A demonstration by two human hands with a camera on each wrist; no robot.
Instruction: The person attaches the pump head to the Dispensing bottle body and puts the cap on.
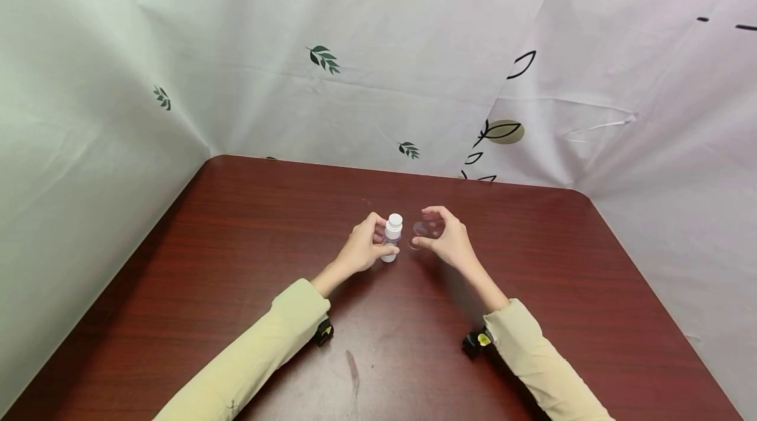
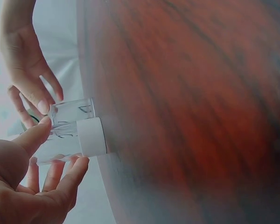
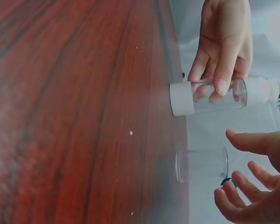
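Note:
My left hand (image 1: 359, 249) holds a small upright bottle (image 1: 393, 232) between thumb and fingers. The right wrist view shows its clear body (image 3: 210, 103), a white base (image 3: 182, 99) on the table and a white top (image 3: 261, 89). A clear, colourless cap (image 3: 201, 166), shaped like a short cylinder, stands on the table to the bottle's right. Around and just above that cap, my right hand (image 1: 454, 245) hovers with thumb and fingers spread apart. In the right wrist view a gap shows between its fingertips (image 3: 229, 133) and the cap.
A dark red wooden table (image 1: 266, 211) with rounded far corners lies under both hands. White curtains (image 1: 378, 46) with leaf prints hang along its back and sides. Black straps (image 1: 473, 342) sit by both sleeve cuffs.

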